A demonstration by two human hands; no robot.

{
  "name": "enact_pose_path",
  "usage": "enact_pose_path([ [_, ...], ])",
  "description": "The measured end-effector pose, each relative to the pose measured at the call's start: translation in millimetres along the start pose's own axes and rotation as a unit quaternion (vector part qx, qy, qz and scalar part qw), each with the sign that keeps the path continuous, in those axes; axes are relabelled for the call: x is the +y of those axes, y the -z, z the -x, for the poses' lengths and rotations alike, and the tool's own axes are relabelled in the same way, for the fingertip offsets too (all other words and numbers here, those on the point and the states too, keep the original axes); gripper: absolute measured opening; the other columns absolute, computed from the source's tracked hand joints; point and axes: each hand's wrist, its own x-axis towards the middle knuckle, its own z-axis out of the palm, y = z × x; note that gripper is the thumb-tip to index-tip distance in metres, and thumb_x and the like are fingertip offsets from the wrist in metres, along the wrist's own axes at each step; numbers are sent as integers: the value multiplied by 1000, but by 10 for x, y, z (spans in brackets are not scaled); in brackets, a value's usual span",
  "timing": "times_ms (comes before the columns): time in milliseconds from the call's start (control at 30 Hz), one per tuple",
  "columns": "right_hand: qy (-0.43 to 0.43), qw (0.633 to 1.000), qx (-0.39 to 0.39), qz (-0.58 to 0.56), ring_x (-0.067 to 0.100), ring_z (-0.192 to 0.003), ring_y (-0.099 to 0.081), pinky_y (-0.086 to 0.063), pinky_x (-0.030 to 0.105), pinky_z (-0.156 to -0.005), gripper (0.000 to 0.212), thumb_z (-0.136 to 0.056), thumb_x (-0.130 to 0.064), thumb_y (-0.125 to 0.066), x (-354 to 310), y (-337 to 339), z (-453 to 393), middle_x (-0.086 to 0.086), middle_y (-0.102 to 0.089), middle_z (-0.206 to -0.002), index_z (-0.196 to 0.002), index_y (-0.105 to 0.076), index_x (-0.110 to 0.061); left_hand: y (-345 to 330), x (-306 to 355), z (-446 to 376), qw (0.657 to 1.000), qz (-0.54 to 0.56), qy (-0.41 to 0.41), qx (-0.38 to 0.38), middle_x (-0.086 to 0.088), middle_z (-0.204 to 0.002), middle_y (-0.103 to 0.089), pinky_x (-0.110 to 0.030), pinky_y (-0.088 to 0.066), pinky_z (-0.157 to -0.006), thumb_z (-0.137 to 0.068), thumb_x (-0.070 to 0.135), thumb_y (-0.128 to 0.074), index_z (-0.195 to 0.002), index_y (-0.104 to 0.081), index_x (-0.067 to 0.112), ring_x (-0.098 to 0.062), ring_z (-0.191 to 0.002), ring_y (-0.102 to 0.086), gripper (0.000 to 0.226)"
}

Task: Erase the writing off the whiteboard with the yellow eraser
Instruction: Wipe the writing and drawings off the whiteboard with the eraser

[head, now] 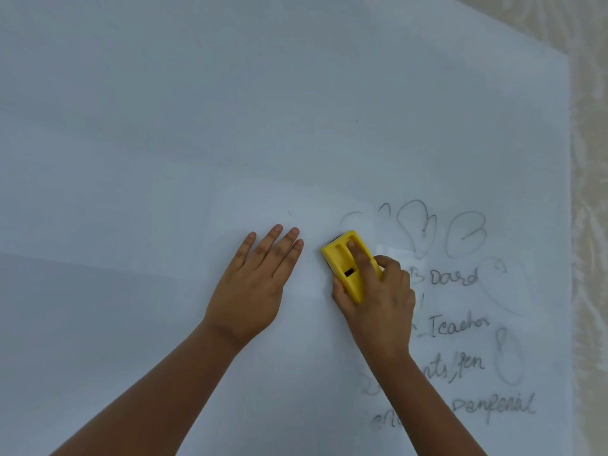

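The whiteboard (230, 110) fills almost the whole view. My right hand (381, 297) grips the yellow eraser (342, 255) and presses it flat on the board, index finger lying along its top. Grey handwriting (457, 327) and looped petal drawings (418, 225) lie to the right of the eraser and below it; my right hand and forearm hide part of the words. My left hand (260, 278) rests flat on the board to the left of the eraser, fingers spread, holding nothing.
The board's right edge (568, 225) runs down the frame, with a pale patterned wall (590, 192) beyond it. The board surface left of and above the hands shows no marks.
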Motion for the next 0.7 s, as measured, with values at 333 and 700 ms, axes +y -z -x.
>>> enact_pose_path([
  [333,-107,994,25,5,37,-95,-47,-42,46,-72,58,-84,-47,-54,-109,-58,-674,19,-50,-113,-136,-40,-25,13,-16,-14,1000,-5,-1,1,-11,-140,-53,-52,-38,-105,-80,4,-33,-134,-53,6,-30,-130,-49,57],
  [700,-96,995,28,26,39,-87,-52,-45,47,-68,59,-78,-39,-67,380,83,-332,23,-54,-107,-131,-48,-21,24,-1,7,1000,-4,2,-2,-11,-141,-53,-51,-34,-106,-80,4,-34,-134,-53,7,-30,-130,-48,57],
])
